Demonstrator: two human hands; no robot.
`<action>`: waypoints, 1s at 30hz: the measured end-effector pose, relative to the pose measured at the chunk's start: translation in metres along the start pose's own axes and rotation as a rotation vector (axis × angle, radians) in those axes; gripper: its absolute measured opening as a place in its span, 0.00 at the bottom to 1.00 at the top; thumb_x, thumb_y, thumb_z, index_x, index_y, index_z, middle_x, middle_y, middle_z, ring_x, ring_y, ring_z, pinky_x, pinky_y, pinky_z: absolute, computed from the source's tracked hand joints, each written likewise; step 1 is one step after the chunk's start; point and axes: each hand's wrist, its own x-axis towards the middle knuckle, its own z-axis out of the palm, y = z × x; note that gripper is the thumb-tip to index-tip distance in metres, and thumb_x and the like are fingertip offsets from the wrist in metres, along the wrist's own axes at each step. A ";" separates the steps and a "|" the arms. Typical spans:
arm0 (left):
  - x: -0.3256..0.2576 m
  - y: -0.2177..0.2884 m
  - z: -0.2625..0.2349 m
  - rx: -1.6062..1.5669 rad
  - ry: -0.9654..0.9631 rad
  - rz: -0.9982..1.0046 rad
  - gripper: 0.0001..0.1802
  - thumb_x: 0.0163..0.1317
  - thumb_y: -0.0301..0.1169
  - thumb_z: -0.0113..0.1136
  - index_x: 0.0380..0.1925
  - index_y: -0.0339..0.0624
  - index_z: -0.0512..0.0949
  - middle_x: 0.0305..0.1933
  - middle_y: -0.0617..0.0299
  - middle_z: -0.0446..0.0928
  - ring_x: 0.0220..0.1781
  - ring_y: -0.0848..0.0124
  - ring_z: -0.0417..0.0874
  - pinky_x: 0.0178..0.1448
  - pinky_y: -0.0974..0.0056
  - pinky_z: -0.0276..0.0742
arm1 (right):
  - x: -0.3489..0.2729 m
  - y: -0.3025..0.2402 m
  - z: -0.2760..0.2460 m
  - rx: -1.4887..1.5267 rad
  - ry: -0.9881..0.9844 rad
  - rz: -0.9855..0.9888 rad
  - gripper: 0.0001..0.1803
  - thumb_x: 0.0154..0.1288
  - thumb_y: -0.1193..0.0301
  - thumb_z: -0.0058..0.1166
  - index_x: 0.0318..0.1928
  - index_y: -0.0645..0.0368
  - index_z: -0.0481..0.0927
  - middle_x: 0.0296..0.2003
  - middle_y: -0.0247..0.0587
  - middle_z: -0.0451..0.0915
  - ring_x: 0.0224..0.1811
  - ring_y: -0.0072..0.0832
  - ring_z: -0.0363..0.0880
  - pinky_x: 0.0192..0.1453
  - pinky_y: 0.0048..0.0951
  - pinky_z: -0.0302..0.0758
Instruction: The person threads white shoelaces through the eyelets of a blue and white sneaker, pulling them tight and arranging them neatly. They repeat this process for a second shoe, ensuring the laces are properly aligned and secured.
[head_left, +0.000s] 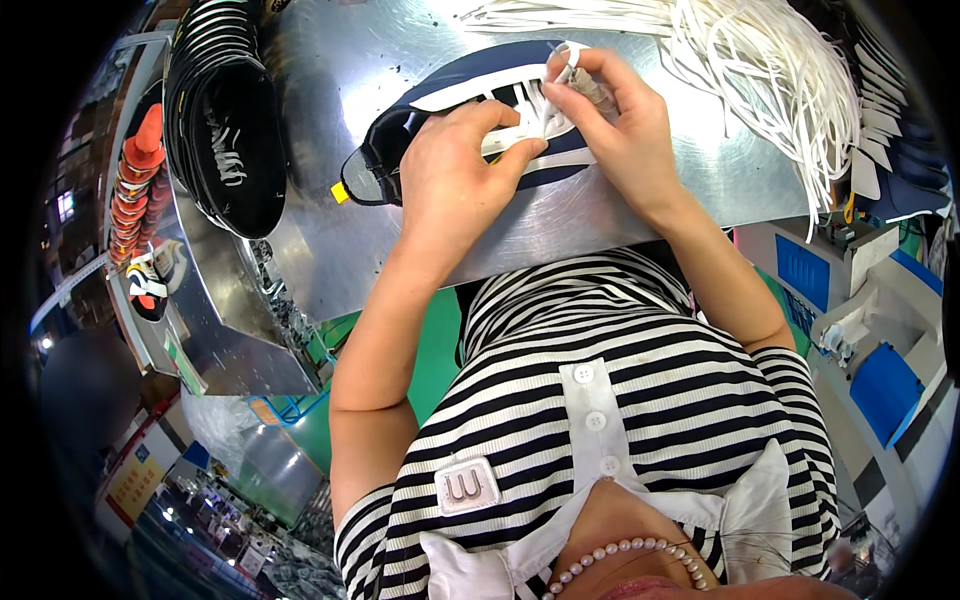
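A navy shoe upper (470, 72) with white stripes lies on the metal table, its heel end with a yellow tab pointing left. My left hand (455, 165) grips it at the opening, with thumb and forefinger on either side of the white lacing area and the other fingers hidden inside. Between the thumb and forefinger of my right hand (625, 120), a white shoelace (572, 58) is pinched above the far edge of the upper. White lace strands cross the front of the upper between my hands.
A big bundle of white laces (745, 75) spreads over the table's back right. Stacked black shoe uppers (228, 130) stand on the left, with orange-red pieces (135, 190) beyond them. More navy uppers (900, 180) hang at the right edge. The metal table (340, 250) ends just before my body.
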 end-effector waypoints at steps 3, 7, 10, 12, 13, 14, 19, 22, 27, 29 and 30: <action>0.000 -0.002 0.004 0.081 0.084 0.091 0.18 0.53 0.42 0.72 0.33 0.38 0.83 0.31 0.55 0.83 0.33 0.58 0.83 0.39 0.59 0.76 | -0.013 -0.010 -0.013 -0.049 -0.064 0.094 0.12 0.68 0.70 0.59 0.47 0.63 0.76 0.35 0.43 0.85 0.37 0.31 0.85 0.43 0.28 0.78; 0.002 -0.003 0.004 0.046 0.065 0.063 0.16 0.53 0.40 0.73 0.30 0.37 0.84 0.28 0.55 0.82 0.26 0.60 0.82 0.34 0.61 0.75 | -0.038 -0.025 -0.032 -0.162 -0.264 0.249 0.11 0.71 0.69 0.56 0.45 0.64 0.75 0.35 0.46 0.84 0.37 0.32 0.86 0.43 0.29 0.79; 0.003 0.000 0.003 0.008 0.056 0.061 0.15 0.53 0.38 0.73 0.29 0.37 0.84 0.26 0.55 0.81 0.25 0.61 0.81 0.32 0.62 0.74 | -0.039 -0.024 -0.034 -0.236 -0.286 0.221 0.11 0.70 0.68 0.56 0.44 0.64 0.75 0.30 0.43 0.84 0.33 0.30 0.85 0.38 0.28 0.77; 0.003 -0.002 0.003 -0.007 0.058 0.096 0.14 0.53 0.37 0.73 0.29 0.37 0.83 0.25 0.55 0.80 0.24 0.61 0.80 0.31 0.62 0.73 | -0.037 -0.020 -0.034 -0.241 -0.288 0.205 0.11 0.70 0.68 0.56 0.43 0.64 0.75 0.28 0.42 0.84 0.31 0.29 0.85 0.36 0.28 0.77; 0.003 -0.002 0.003 -0.015 0.059 0.113 0.14 0.53 0.37 0.73 0.29 0.36 0.83 0.25 0.56 0.80 0.24 0.61 0.80 0.31 0.62 0.73 | -0.037 -0.019 -0.033 -0.219 -0.283 0.206 0.10 0.70 0.68 0.56 0.43 0.63 0.75 0.27 0.41 0.84 0.29 0.28 0.84 0.35 0.28 0.76; 0.002 -0.001 0.003 -0.019 0.059 0.138 0.14 0.53 0.36 0.73 0.28 0.36 0.82 0.25 0.55 0.80 0.24 0.61 0.80 0.31 0.62 0.73 | -0.038 -0.018 -0.032 -0.197 -0.280 0.209 0.10 0.69 0.68 0.56 0.42 0.63 0.75 0.27 0.41 0.84 0.28 0.27 0.84 0.34 0.28 0.76; -0.006 0.000 0.006 0.017 0.078 0.265 0.10 0.52 0.32 0.72 0.28 0.38 0.82 0.27 0.56 0.80 0.29 0.58 0.81 0.31 0.59 0.74 | -0.033 -0.019 -0.023 -0.098 -0.284 0.376 0.11 0.67 0.68 0.57 0.41 0.64 0.73 0.24 0.40 0.83 0.26 0.27 0.82 0.32 0.28 0.75; -0.012 -0.005 0.009 -0.023 0.138 0.381 0.09 0.51 0.27 0.72 0.30 0.37 0.80 0.27 0.55 0.78 0.28 0.58 0.79 0.31 0.59 0.73 | -0.037 -0.014 -0.008 -0.050 -0.210 0.357 0.12 0.67 0.68 0.57 0.40 0.65 0.71 0.22 0.40 0.82 0.25 0.28 0.82 0.33 0.28 0.76; -0.021 0.001 0.014 0.053 0.149 0.440 0.08 0.52 0.24 0.71 0.31 0.37 0.80 0.26 0.56 0.76 0.27 0.59 0.77 0.31 0.59 0.70 | -0.034 -0.010 0.001 -0.128 -0.193 0.236 0.14 0.67 0.67 0.56 0.40 0.66 0.70 0.23 0.43 0.82 0.28 0.34 0.83 0.36 0.33 0.77; -0.025 0.000 0.014 0.065 0.181 0.424 0.08 0.52 0.24 0.71 0.30 0.38 0.80 0.25 0.57 0.75 0.27 0.59 0.76 0.31 0.59 0.69 | -0.042 -0.023 -0.020 -0.272 -0.288 0.231 0.14 0.66 0.66 0.58 0.44 0.63 0.72 0.24 0.41 0.82 0.28 0.34 0.84 0.35 0.33 0.77; -0.026 0.001 0.010 0.083 0.217 0.440 0.09 0.51 0.25 0.72 0.30 0.38 0.80 0.24 0.58 0.75 0.27 0.60 0.76 0.31 0.59 0.69 | -0.050 -0.026 -0.037 -0.347 -0.329 0.179 0.15 0.65 0.66 0.58 0.45 0.62 0.73 0.24 0.40 0.82 0.28 0.33 0.84 0.34 0.32 0.77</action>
